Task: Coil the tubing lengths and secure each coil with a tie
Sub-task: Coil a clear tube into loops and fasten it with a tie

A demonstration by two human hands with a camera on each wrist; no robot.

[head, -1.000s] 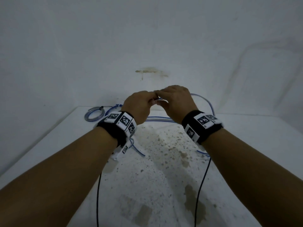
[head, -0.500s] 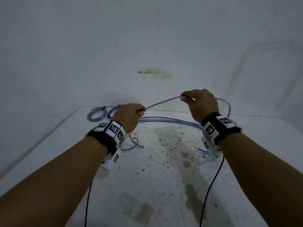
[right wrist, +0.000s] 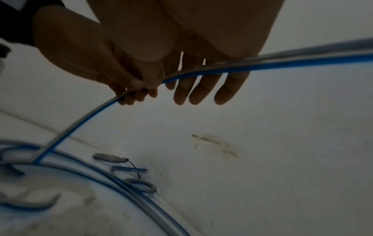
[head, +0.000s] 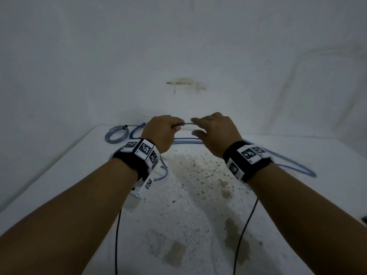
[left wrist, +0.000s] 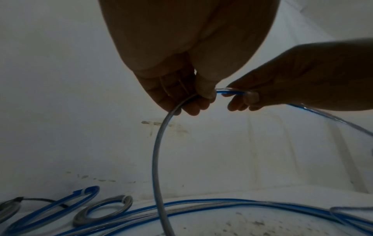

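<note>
A clear tubing length with a blue stripe (head: 187, 124) arches between my two hands above the stained white table (head: 79, 175). My left hand (head: 162, 132) grips it in a fist; from there the tubing (left wrist: 159, 151) drops to the table. My right hand (head: 214, 132) sits just right of the left. It pinches the tubing between thumb (left wrist: 252, 96) and forefinger, with the other fingers (right wrist: 201, 89) straight. Behind my right wrist the tubing sweeps out in a wide loop (head: 297, 169). More runs of it (head: 186, 139) lie on the table under my hands.
Small tied coils (head: 117, 133) lie at the table's far left corner, seen as a grey coil (left wrist: 102, 209) and a blue coil (left wrist: 60, 206) in the left wrist view. Black wrist-camera cables (head: 117, 235) hang over the near table. A white wall (head: 178, 56) rises behind.
Half a second ago my hands were apart with tubing stretched between them. My right hand has come back left beside the left hand, and a loop now trails right.
</note>
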